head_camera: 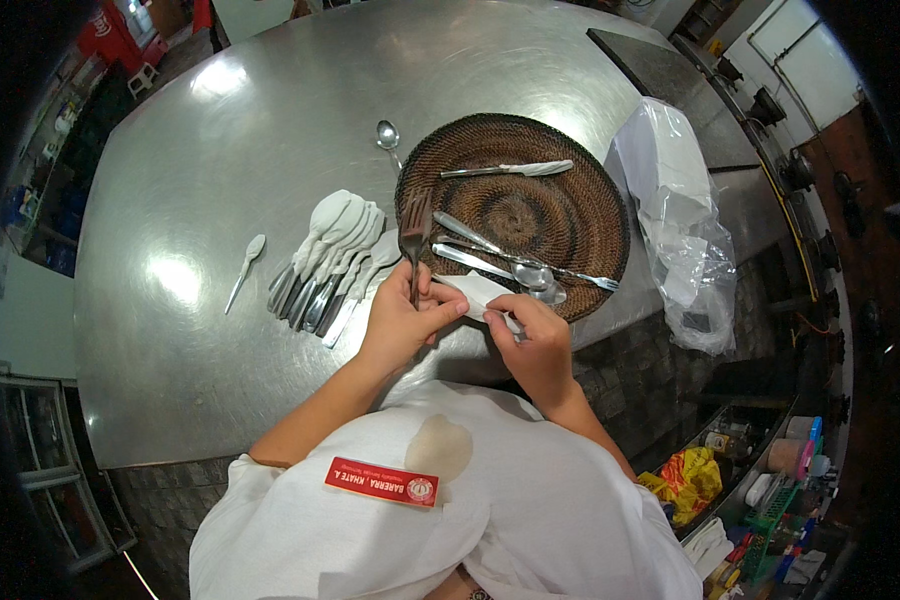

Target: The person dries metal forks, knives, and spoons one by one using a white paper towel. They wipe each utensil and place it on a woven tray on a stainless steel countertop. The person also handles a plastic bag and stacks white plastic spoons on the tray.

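Note:
My left hand (412, 304) grips a metal fork (415, 232), its tines pointing away from me. Between both hands is a white paper napkin (474, 289), pinched at its right end by my right hand (529, 326). Just beyond them lies a round brown woven placemat (510, 135). On it rest a knife with a paper-wrapped blade (506, 169), two bare spoons (534, 276) and a small fork (604, 283). Left of my left hand, several pieces of cutlery with paper-wrapped heads (337, 225) lie side by side, handles towards me.
A steel table (285, 127) spans the view. Far left on it lies a small paper-wrapped utensil (246, 270); a bare spoon (388, 136) lies beyond the placemat's left edge. A plastic bag of white paper (675, 187) sits at the right edge. Lower right is a shelf with a yellow bag (694, 480).

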### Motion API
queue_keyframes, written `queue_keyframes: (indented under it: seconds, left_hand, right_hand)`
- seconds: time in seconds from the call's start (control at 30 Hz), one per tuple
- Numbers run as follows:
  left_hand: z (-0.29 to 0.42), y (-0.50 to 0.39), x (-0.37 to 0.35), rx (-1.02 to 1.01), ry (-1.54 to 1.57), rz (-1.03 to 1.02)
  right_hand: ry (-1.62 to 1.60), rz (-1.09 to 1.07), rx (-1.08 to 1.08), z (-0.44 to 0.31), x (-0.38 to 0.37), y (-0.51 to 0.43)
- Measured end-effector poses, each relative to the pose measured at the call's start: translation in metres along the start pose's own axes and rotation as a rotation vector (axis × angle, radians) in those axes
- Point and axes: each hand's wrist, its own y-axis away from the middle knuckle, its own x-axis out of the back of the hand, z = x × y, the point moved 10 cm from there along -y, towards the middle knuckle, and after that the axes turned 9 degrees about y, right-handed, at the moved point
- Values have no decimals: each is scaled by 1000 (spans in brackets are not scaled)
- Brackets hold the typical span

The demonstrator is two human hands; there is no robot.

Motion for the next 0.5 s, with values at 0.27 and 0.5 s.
queue_keyframes:
  seconds: [0.27,0.5]
  left_hand:
    - [-4,-6,-4,149,281,-22]
    - [98,15,20,-527,47,267]
  right_hand:
    - [-198,72,-198,29,12,0]
    - [-169,218,-177,31,36,-6]
